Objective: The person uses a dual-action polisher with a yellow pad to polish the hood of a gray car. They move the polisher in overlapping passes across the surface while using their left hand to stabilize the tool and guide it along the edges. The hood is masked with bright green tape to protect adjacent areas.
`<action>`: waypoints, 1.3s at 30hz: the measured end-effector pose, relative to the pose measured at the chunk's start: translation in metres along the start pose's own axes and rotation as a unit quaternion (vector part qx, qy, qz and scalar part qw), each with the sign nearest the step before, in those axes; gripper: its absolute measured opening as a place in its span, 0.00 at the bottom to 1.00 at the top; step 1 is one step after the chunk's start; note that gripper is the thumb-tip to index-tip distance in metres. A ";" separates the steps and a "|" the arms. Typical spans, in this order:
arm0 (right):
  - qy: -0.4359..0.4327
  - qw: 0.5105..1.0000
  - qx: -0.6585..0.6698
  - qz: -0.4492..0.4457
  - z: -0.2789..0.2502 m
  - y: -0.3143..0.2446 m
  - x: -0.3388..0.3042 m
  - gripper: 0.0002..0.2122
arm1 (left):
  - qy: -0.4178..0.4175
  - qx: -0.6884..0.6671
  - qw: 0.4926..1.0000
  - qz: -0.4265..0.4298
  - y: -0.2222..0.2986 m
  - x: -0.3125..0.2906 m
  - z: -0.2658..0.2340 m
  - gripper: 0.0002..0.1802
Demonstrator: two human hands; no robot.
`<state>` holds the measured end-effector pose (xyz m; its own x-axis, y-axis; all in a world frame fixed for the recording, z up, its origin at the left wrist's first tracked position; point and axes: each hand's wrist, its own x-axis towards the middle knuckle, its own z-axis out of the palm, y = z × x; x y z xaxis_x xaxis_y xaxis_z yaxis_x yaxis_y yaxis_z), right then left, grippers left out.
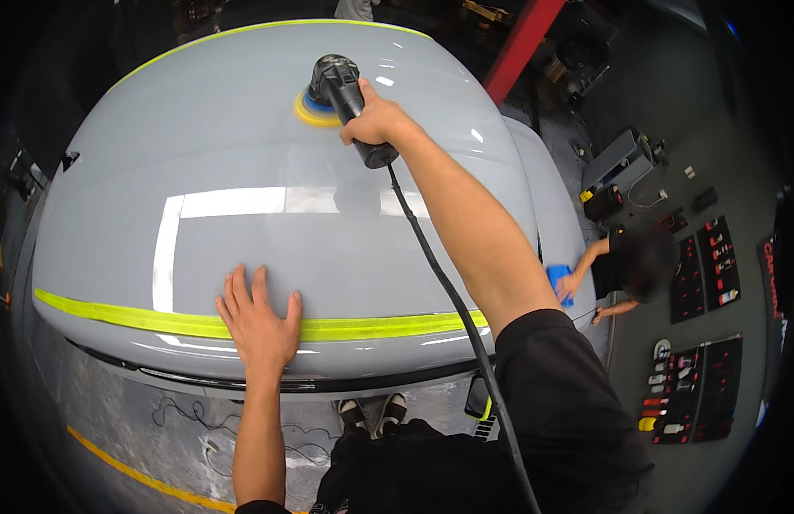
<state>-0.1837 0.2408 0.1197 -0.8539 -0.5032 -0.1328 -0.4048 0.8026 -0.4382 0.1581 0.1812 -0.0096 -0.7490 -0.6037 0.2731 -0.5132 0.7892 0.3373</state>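
My right hand (377, 118) grips the black body of a car polisher (340, 88), my arm stretched far across a glossy grey car roof (268, 163). The polisher's round yellow pad (310, 111) with its blue backing rests on the paint and looks blurred. From the tool's near end a black power cord (431, 257) runs down past my right arm. Resting flat with fingers spread, my left hand (262, 321) lies over the yellow-green masking tape (157, 320) along the roof's near edge. Its fingertips touch the grey paint beyond the tape.
At the right, a co-worker (641, 261) leans over the car with a blue cloth (560, 283) under one hand. Tool boards (705, 265) hang on the dark wall. A red post (525, 51) stands behind the car. Thin cables (200, 420) lie on the floor.
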 end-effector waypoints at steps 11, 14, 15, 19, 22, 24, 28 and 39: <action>-0.003 1.000 0.019 -0.018 -0.008 0.017 -0.005 0.61 | 0.003 0.003 1.000 0.009 -0.001 0.000 0.004 0.36; -0.004 1.000 0.014 -0.014 -0.009 0.017 -0.004 0.61 | 0.002 0.003 1.000 0.010 -0.003 0.000 0.003 0.37; -0.004 1.000 0.009 -0.014 -0.010 0.016 -0.005 0.61 | 0.000 0.002 1.000 0.010 -0.003 0.001 0.003 0.37; -0.006 1.000 0.003 -0.009 -0.010 0.015 -0.008 0.61 | 0.006 0.000 1.000 0.015 -0.005 0.000 0.004 0.37; -0.001 1.000 -0.001 -0.012 -0.009 0.017 -0.007 0.61 | 0.009 0.003 1.000 0.017 -0.005 0.000 0.005 0.37; -0.001 1.000 0.004 -0.014 -0.009 0.020 -0.006 0.61 | 0.010 0.003 1.000 0.018 -0.006 -0.001 0.006 0.37; -0.001 1.000 0.002 -0.014 -0.010 0.026 -0.005 0.61 | 0.007 -0.001 1.000 0.017 -0.005 -0.001 0.005 0.37; -0.001 1.000 0.012 -0.010 -0.012 0.029 -0.008 0.60 | 0.012 -0.003 1.000 0.019 -0.003 0.000 0.004 0.37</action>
<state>-0.1928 0.2716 0.1193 -0.8450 -0.5197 -0.1256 -0.4138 0.7845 -0.4618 0.1578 0.1794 -0.0141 -0.7578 -0.5761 0.3063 -0.4820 0.8107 0.3323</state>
